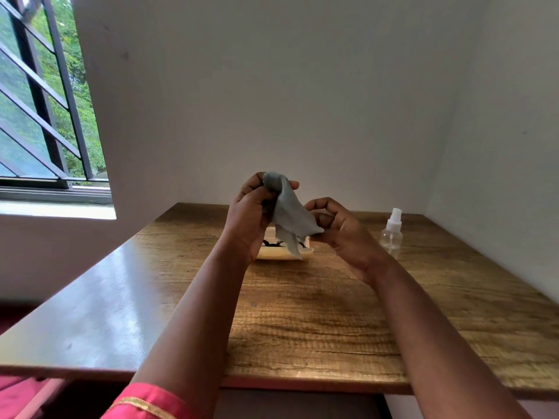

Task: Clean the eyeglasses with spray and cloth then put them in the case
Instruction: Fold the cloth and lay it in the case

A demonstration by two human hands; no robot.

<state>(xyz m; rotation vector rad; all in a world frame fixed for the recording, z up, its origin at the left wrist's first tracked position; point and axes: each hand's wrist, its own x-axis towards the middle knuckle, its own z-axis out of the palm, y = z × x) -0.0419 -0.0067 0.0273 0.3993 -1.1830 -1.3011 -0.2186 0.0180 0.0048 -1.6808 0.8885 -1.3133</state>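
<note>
Both hands, left hand (252,207) and right hand (340,229), are gripping the grey cloth (290,213) above the open case (282,252).

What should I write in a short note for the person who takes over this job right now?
Left hand grips the grey cloth up high; right hand pinches its lower corner.
Eyeglasses lie in the open cream case on the table, partly hidden behind the cloth.
Spray bottle stands upright to the right, untouched.
Whether they were sprayed or wiped cannot be told.
Left: confirm cleaning, stow the cloth, close the case.
</note>
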